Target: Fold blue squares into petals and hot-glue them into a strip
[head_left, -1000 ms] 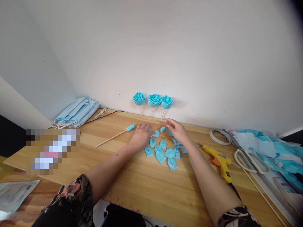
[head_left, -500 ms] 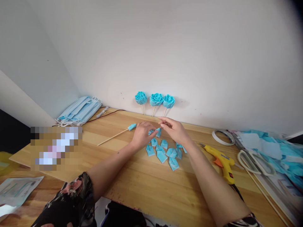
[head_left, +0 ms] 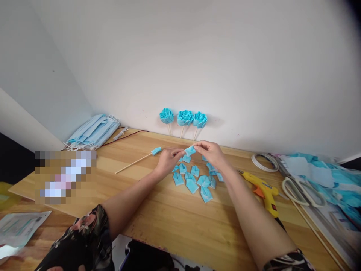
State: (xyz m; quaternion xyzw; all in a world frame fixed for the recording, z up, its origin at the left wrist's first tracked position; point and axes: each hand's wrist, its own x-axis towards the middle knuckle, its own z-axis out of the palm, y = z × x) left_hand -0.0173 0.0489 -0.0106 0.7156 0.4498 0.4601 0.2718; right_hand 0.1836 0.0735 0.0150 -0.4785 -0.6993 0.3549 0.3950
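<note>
A plain white wall (head_left: 225,56) fills most of the view and runs along the far edge of the desk (head_left: 169,214). A second, greyish wall (head_left: 31,64) meets it at a corner on the left, above the far left end of the desk. The desk is light wood with visible grain, made of boards joined side by side. Its left edge sits over a darker wooden surface (head_left: 36,244) lower in the view. Beyond that edge, the space by the left wall is dark. Soft, even light falls across the wall and desk, with faint shadows.
</note>
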